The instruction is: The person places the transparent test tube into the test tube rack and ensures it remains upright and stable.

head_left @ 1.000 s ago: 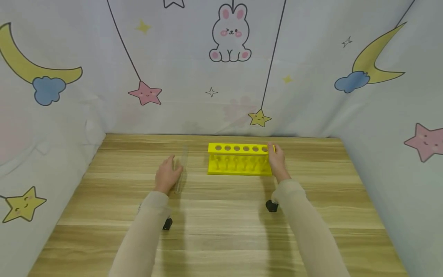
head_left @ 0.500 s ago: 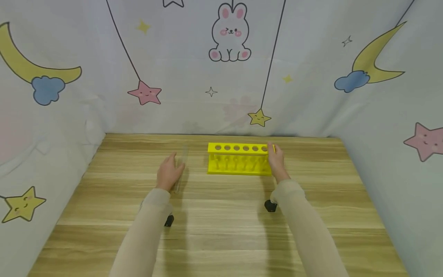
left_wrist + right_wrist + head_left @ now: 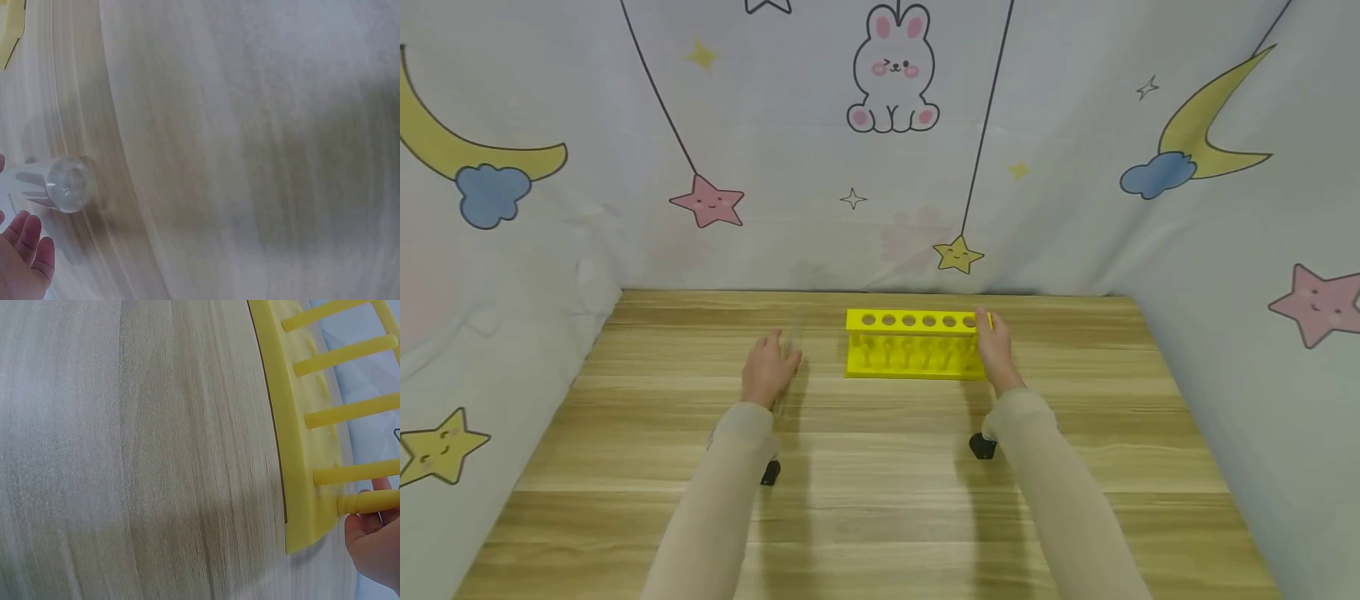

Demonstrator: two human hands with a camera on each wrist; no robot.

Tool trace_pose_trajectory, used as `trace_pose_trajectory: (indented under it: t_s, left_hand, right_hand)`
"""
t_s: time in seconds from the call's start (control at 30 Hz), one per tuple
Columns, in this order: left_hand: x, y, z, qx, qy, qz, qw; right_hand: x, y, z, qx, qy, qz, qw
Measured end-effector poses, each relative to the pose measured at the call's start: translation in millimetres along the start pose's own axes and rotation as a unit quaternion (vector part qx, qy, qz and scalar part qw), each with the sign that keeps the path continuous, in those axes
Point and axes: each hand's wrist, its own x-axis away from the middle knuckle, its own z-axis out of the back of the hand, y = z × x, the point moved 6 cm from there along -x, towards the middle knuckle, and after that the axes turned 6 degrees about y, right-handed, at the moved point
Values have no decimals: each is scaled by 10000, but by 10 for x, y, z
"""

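A clear test tube (image 3: 797,328) lies on the wooden table, pointing away from the person. My left hand (image 3: 767,367) is over its middle and hides part of it. In the left wrist view, the tube's rounded end (image 3: 70,184) shows, with loosely bent fingers (image 3: 30,245) beside the tube and the thumb on its other side, partly out of frame. To the right stands a yellow test tube rack (image 3: 910,323) with a row of round holes on top and pegs below. My right hand (image 3: 997,346) grips its right end, fingers around the end post (image 3: 369,502).
The wood-grain table (image 3: 880,483) meets a white cloth backdrop (image 3: 775,125) printed with moons, stars and a rabbit, just behind the rack. Cloth also rises along both sides. Black wrist devices hang under each sleeve (image 3: 1026,417).
My left hand has moved slightly forward and right, further over the test tube. The right hand stays on the rack, which keeps its place; the head view has shifted a little.
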Motion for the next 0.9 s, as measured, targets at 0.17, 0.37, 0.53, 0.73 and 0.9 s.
trace_pose_trajectory:
  t_s: [0.17,0.37,0.53,0.73,0.9]
  left_hand:
    - [-18,3,-43,-49,-60,119,9999]
    - [-34,6,-86,-173,-142,169,9996]
    - [-37,11,-100,-229,-157,220,9994]
    - [-8,69,-75,-321,-206,314,9988]
    - [-22,97,-84,-469,-217,241,9984]
  right_hand:
    - [-4,14,8,-40,51,23,10000]
    - [-2,18,-12,-87,21,75,9999]
    - [-2,10,-18,-95,34,172,9998]
    - [5,2,-24,-79,-53,89,9999]
    - [-5,6,-13,-54,-63,64,9999]
